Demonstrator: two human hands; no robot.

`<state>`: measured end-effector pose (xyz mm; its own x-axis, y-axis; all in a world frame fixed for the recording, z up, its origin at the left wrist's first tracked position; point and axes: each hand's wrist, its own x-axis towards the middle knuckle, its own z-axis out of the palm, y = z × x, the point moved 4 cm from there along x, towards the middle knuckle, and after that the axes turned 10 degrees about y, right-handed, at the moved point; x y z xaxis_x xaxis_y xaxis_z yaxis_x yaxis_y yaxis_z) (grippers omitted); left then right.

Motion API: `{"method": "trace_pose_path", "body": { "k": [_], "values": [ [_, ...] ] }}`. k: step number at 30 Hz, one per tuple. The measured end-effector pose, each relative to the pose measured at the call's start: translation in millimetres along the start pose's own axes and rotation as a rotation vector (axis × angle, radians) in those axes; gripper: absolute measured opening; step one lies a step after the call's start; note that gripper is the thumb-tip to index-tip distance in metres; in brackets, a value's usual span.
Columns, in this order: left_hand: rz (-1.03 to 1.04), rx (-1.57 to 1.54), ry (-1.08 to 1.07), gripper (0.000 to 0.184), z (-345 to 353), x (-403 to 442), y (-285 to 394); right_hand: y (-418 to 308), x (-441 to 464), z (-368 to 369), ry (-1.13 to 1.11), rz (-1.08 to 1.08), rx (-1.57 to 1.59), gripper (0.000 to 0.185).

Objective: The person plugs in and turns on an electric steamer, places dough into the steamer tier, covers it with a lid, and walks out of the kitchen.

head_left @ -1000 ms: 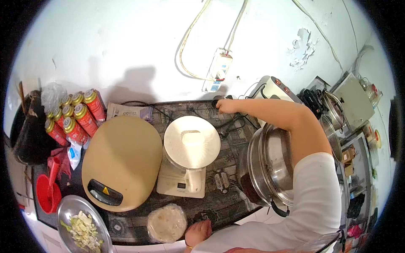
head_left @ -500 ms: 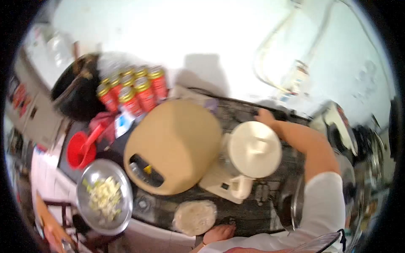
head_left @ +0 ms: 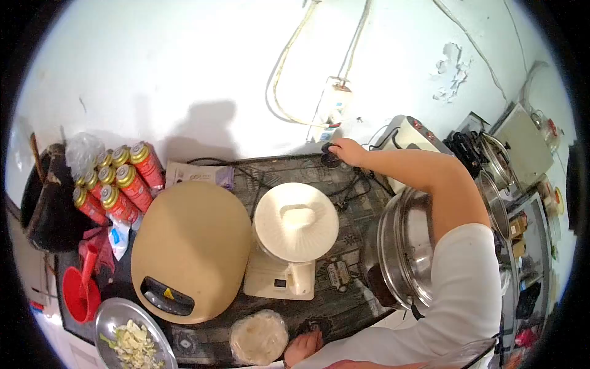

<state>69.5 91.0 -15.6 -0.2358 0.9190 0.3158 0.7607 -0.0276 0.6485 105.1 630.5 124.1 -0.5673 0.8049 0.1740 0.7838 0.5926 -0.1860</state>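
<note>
My right hand (head_left: 348, 152) reaches across the counter to the wall side, its fingers closed on a black plug (head_left: 327, 148) just below the white power strip (head_left: 337, 104). Black cord (head_left: 356, 184) lies in loops below that hand. At the front edge my left hand (head_left: 304, 349) lies flat on the counter, holding nothing. Beside it is a round pale dough-like thing in clear plastic (head_left: 259, 337). Between the hands stands a cream appliance (head_left: 281, 284) topped by a white ribbed lid (head_left: 296, 221) and a handle.
Left of centre sits a large tan lidded appliance (head_left: 190, 246). Further left are red gas cans (head_left: 132, 184), a red ladle (head_left: 81, 295), a black pot (head_left: 55, 203) and a steel bowl (head_left: 110, 313) of chopped vegetables. A steel pot (head_left: 405, 246) stands under my right arm.
The view has swung to the right, so the counter things appear further left. My right hand stays by the wall, now clearly seen at the plug. My left hand still lies at the front edge.
</note>
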Motion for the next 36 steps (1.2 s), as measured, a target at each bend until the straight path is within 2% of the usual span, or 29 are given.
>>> {"method": "trace_pose_path", "body": {
  "k": [2,4,5,10,14,21,28,30,33,35,36],
  "values": [
    [0.019,0.086,-0.051,0.028,15.0,-9.9,-7.2,11.1,-1.3,-0.4,-0.100,0.108,0.413,0.022],
    [0.022,0.178,-0.103,0.028,18.9,-9.9,-6.5,17.7,-0.8,4.7,-0.079,0.102,0.465,0.017],
    [0.014,0.153,-0.037,0.026,15.8,-6.4,-3.1,18.8,-0.5,6.0,-0.061,0.090,0.517,0.013],
    [-0.020,0.045,0.258,0.019,-0.1,7.7,6.9,26.4,9.1,14.8,-0.013,0.103,0.581,0.016],
    [-0.002,0.017,0.234,0.020,0.1,9.9,5.9,21.1,13.1,19.6,0.051,0.080,0.630,0.016],
    [-0.002,0.018,0.220,0.022,-2.2,13.5,7.9,27.1,14.1,15.2,0.091,0.003,0.496,0.019],
    [-0.022,-0.039,0.277,0.023,-4.3,12.8,6.9,27.8,15.4,17.8,0.096,0.029,0.586,0.017],
    [-0.037,0.013,0.182,0.023,-4.0,13.3,6.1,33.2,19.8,25.9,0.100,0.061,0.632,0.017],
    [-0.015,-0.023,0.282,0.022,-3.5,16.2,8.3,35.2,23.6,25.4,0.143,0.124,0.559,0.025],
    [0.012,-0.058,0.291,0.020,7.3,8.6,-0.6,31.9,22.0,20.7,0.133,0.203,0.200,0.036],
    [0.039,-0.091,0.296,0.019,10.7,5.4,-2.6,27.1,22.5,19.9,0.134,0.207,0.197,0.036]
  ]
}}
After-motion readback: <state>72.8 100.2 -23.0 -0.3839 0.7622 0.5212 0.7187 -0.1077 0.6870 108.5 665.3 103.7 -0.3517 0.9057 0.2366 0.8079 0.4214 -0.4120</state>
